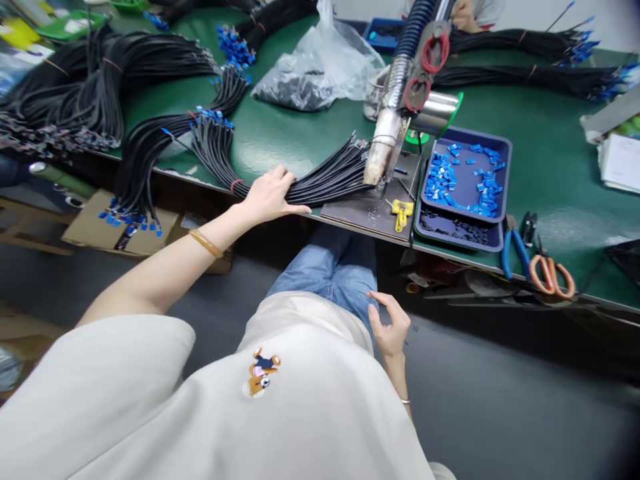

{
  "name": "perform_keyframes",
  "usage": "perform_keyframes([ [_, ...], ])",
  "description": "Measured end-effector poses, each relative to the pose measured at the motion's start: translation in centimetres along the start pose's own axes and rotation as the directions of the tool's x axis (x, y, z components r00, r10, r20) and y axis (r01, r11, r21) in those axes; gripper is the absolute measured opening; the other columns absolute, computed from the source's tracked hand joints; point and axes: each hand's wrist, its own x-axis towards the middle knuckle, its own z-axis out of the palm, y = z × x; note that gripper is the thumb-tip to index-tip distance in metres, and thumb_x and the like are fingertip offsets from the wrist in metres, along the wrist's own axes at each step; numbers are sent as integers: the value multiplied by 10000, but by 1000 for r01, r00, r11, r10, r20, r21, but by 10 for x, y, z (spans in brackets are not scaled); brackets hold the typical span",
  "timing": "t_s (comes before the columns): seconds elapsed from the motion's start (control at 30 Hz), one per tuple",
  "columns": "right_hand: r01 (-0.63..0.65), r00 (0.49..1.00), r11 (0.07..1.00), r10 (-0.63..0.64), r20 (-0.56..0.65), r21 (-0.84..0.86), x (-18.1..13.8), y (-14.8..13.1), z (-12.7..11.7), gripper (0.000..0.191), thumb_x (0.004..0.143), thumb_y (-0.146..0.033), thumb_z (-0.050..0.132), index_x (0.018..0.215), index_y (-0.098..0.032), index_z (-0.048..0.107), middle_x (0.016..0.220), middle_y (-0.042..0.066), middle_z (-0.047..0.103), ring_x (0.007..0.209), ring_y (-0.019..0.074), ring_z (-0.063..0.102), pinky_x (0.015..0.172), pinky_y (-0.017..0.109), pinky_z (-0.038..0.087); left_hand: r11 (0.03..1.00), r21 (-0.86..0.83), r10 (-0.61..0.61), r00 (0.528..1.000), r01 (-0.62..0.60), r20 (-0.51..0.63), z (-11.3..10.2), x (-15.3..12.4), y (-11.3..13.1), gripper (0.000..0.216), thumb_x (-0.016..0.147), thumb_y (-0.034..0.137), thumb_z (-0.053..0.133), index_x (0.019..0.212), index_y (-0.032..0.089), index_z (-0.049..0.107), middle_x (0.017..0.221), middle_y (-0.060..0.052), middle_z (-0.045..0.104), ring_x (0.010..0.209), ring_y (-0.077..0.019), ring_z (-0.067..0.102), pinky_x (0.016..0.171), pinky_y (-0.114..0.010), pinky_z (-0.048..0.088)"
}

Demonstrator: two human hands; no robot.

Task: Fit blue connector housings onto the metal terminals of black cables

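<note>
My left hand [270, 195] rests on a bundle of black cables [330, 180] at the front edge of the green table [550, 153], fingers curled over the strands. The cable ends lie by the tip of a fume hose and soldering fixture [400, 87]. My right hand [390, 323] hovers over my lap below the table edge, fingers loosely bent and apart, with nothing seen in it. A dark tray [503, 150] holding several small blue connectors [443, 180] sits right of the fixture.
More black cable bundles with blue ends [150, 133] drape over the table's left side. A clear plastic bag [320, 67], a solder spool [440, 110], blue pliers [515, 250] and orange scissors [550, 277] lie about. Another person's hand [465, 17] shows at the far edge.
</note>
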Motion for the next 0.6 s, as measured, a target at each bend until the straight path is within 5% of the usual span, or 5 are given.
perform_keyframes([
  [0.2, 12, 994, 1000, -14, 111, 20, -2, -15, 26, 163, 868, -223, 584, 998, -221, 682, 945, 57, 750, 889, 200, 719, 811, 365, 598, 994, 109, 8, 998, -14, 57, -3, 13, -2, 669, 835, 709, 467, 1045, 93, 617, 950, -173, 693, 945, -337, 668, 795, -349, 441],
  [0.6, 2, 959, 1000, -3, 284, 4, 15, -19, 33, 159, 872, -218, 592, 1001, -233, 682, 952, 49, 746, 887, 199, 719, 792, 351, 600, 999, 25, 37, 998, -39, 56, -4, 19, -3, 667, 894, 702, 356, 1041, 114, 634, 881, -145, 712, 863, -277, 680, 718, -312, 391],
])
